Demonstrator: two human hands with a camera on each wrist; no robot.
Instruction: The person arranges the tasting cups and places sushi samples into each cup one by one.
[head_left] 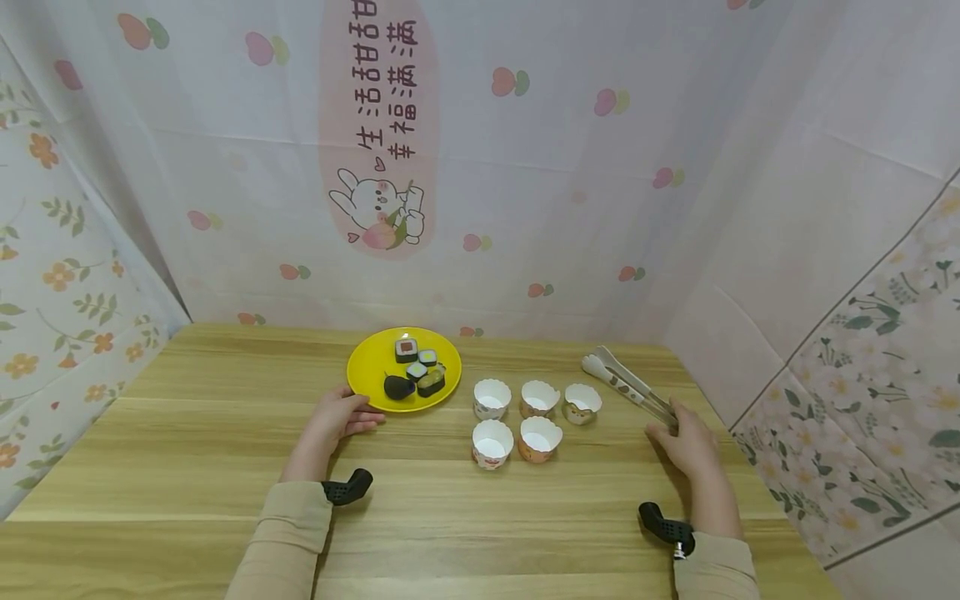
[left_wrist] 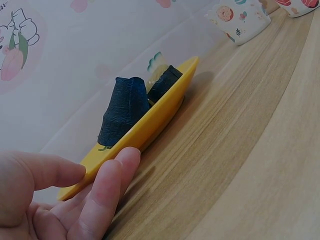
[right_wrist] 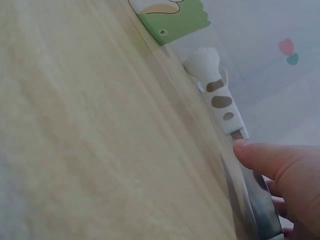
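Note:
My left hand pinches the near left rim of a yellow plate, thumb above and fingers underneath, as the left wrist view shows. Several sushi pieces lie on the plate, along with a dark cone-shaped roll. At the right, my right hand grips a pair of tongs by their metal arms, thumb on one side and fingers on the other. White paw-shaped tips with brown spots point away from that hand toward the back left.
Several paper baking cups with scalloped rims stand between the plate and the tongs, in two rows on the wooden table. Behind the table hangs a printed curtain, and patterned sheets line both sides.

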